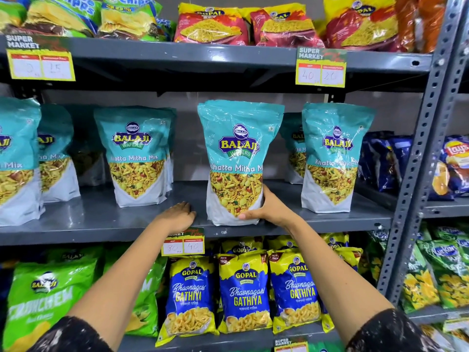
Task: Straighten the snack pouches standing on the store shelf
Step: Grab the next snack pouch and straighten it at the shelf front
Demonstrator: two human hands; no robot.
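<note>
Nearest, two forearms in dark speckled sleeves reach up over the lower shelf, where blue Gathiya bags (pixel 245 288) stand in a row with green bags (pixel 50 295) to their left. A price tag (pixel 183 243) hangs from the front lip of the middle shelf (pixel 101 222), partly behind the left wrist.

The left hand (pixel 177 215) lies palm down on the bare grey shelf just inside that lip, fingers loose and flat, holding nothing. It sits just left of the held pouch (pixel 237 161), not touching it.

The right hand (pixel 264 207) grips that pouch at its lower right corner, thumb across the white front, fingers wrapped round the side. The pouch stands upright at the front edge of the middle shelf, nearer than its neighbours, its base close to the lip.

Bare shelf opens on both sides of it. To the left a wide gap runs back to the left pouch (pixel 135 156), which stands farther in. To the right a narrower gap separates it from the right pouch (pixel 335 158), also set back. Another pouch shows behind, between the two. More teal pouches (pixel 17 158) stand at the far left.

The pouch top comes close under the upper shelf (pixel 203 55). A perforated steel upright (pixel 421 158) closes the bay on the right.
</note>
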